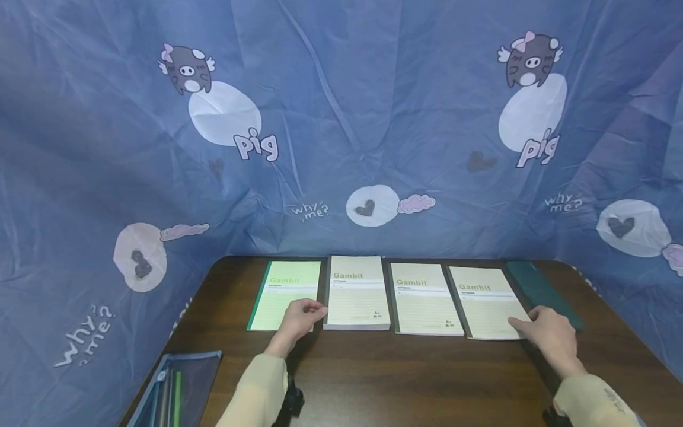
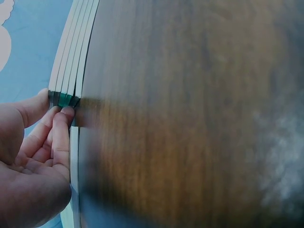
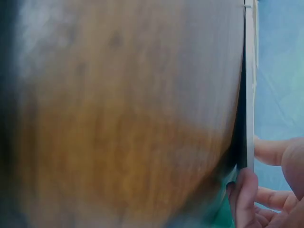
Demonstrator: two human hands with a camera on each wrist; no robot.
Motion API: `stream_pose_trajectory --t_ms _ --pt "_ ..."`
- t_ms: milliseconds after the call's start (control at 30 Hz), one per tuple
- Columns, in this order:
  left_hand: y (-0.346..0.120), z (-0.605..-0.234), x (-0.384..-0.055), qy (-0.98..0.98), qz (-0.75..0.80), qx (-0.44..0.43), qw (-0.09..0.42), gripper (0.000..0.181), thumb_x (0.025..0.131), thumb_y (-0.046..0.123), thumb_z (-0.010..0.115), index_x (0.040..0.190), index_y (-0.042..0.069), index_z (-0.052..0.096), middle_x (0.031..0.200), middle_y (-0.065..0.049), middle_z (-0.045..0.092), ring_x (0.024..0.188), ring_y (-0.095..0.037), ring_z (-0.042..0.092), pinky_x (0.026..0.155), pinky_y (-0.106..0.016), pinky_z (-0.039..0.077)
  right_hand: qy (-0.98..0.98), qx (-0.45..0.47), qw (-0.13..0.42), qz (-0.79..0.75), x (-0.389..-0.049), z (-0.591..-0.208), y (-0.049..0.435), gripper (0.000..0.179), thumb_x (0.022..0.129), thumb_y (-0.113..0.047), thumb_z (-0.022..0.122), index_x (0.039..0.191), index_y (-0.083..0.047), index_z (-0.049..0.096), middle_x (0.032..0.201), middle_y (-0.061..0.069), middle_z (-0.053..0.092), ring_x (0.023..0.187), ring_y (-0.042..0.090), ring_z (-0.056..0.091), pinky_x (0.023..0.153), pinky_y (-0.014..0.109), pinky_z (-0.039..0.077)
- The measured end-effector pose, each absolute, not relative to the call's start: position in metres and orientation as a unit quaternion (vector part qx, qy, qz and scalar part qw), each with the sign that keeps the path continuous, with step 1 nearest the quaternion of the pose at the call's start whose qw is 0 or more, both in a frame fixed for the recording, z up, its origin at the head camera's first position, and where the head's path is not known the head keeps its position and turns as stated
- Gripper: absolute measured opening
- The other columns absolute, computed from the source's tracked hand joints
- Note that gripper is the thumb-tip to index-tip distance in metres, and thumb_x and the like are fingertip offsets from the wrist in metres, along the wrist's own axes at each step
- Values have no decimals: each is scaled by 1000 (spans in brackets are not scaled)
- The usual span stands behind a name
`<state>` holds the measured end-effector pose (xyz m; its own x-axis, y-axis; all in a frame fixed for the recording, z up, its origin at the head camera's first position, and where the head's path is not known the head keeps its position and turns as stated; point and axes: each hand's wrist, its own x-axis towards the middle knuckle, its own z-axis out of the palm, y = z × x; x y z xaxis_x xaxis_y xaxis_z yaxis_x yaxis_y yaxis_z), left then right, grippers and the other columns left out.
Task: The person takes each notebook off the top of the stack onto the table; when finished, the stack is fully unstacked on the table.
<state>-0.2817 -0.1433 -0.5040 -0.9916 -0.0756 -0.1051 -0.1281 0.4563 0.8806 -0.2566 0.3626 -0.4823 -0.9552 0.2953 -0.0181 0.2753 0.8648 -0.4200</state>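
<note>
Several Gambit notebooks lie in a row on the table. My left hand [image 1: 299, 320] reaches across the green notebook [image 1: 283, 305] to the left edge of a thick notebook stack [image 1: 356, 296]. In the left wrist view, its thumb and curled fingertips [image 2: 68, 111] grip the stack's spines, one of them green. At the row's right end, my right hand [image 1: 552, 338] pinches the lower right edge of a cream notebook [image 1: 485, 302], thumb on the cover. The right wrist view has fingers [image 3: 244, 190] at the underside of that notebook's edge. Another cream notebook [image 1: 425, 299] lies between the hands.
A dark green flat case [image 1: 541, 287] lies at the back right, beyond the right hand. A blue-edged mesh pouch [image 1: 205, 379] with pens or pencils sits at the front left. Blue printed cloth [image 1: 331, 118] hangs behind the brown table [image 1: 416, 385].
</note>
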Motion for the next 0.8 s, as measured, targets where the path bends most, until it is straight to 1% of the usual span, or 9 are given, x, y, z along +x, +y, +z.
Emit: stream_pose_trajectory --t_ms 100,200,333,400,500,667,767,800 --pt "-143 -504 -282 853 517 -60 25 26 92 19 72 107 -2 70 98 -10 68 90 -23 61 78 -40 52 -971 -134 30 197 -257 -482 362 67 83 -45 74 103 17 58 81 25 63 71 36 61 59 51 50" --pt "-143 -504 -282 853 519 -59 25 26 92 19 72 107 -2 70 98 -10 68 91 -24 61 79 -40 52 -975 -124 44 177 -257 -482 360 62 83 -42 75 98 17 59 82 27 62 71 38 61 58 51 50" --pt "-144 -505 -283 853 518 -61 25 26 92 19 72 107 -2 69 99 -11 68 92 -24 62 80 -41 52 -978 -123 44 161 -256 -481 359 62 84 -41 74 98 17 59 83 31 61 70 40 61 54 50 49" --pt "-144 -505 -283 853 518 -63 27 27 92 20 72 107 -2 69 100 -11 68 93 -25 62 81 -42 52 -980 -122 40 154 -256 -481 358 62 85 -42 73 98 18 58 83 31 61 70 40 61 53 49 49" --pt "-143 -505 -282 853 518 -64 27 27 92 20 72 108 -2 69 101 -11 68 94 -25 62 82 -42 52 -982 -121 38 142 -255 -480 358 59 86 -41 71 95 16 58 80 29 61 68 40 60 52 49 48" --pt "-144 -505 -282 854 516 -64 26 28 92 20 73 108 -2 69 101 -11 68 93 -25 62 82 -43 52 -986 -101 52 120 -253 -479 356 51 88 -38 70 86 12 58 73 25 60 62 38 59 49 48 47" --pt "-144 -506 -283 855 514 -64 24 27 92 20 73 108 -2 69 101 -11 68 93 -25 62 81 -43 52 -988 -85 63 113 -252 -477 353 48 88 -35 69 86 12 59 73 26 61 61 40 60 48 48 47" --pt "-144 -506 -283 854 515 -64 24 27 92 20 73 108 -2 70 101 -11 68 93 -25 62 81 -43 52 -988 -81 68 112 -251 -477 352 48 88 -35 69 89 13 59 75 28 61 62 41 60 49 49 47"
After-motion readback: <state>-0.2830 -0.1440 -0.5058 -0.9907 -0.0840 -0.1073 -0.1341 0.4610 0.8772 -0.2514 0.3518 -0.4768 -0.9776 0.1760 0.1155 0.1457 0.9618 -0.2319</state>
